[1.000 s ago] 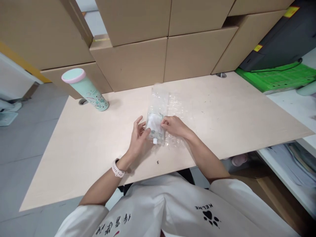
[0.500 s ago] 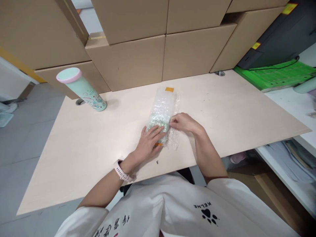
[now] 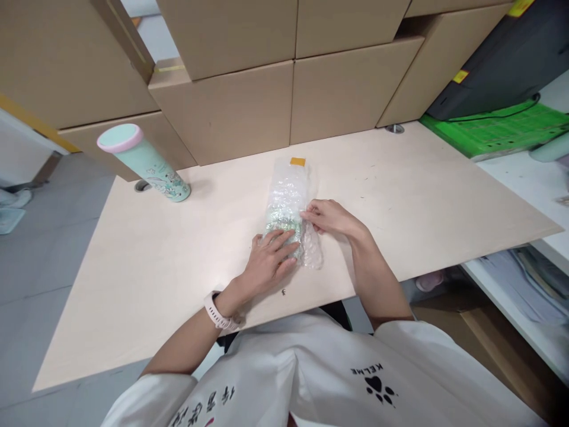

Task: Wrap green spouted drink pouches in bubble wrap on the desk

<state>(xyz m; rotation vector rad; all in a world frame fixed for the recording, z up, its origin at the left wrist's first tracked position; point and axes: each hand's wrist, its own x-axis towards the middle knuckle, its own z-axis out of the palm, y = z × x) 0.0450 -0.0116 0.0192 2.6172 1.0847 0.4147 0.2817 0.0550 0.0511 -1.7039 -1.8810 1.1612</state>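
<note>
A clear bubble-wrap package [image 3: 288, 187] lies flat on the table in front of me, with an orange patch at its far end and something greenish inside its near half. My left hand [image 3: 272, 259] rests on the near part with fingers spread, covering some of it. At the package's right edge, my right hand [image 3: 328, 217] has its fingertips pinched together against the clear film. Loose film spreads out below that hand. Exactly what sits inside the wrap cannot be made out.
A mint tumbler with a pink rim [image 3: 146, 163] stands at the table's left. Cardboard boxes [image 3: 244, 112] are stacked along the back edge. To the right are a green plastic crate [image 3: 498, 127], a dark case [image 3: 502, 59] and a white shelf [image 3: 528, 184].
The package has shifted slightly left and straightened. My left hand now covers the orange strip at its near end. My right hand stays at the right edge, its fingers slightly rearranged.
</note>
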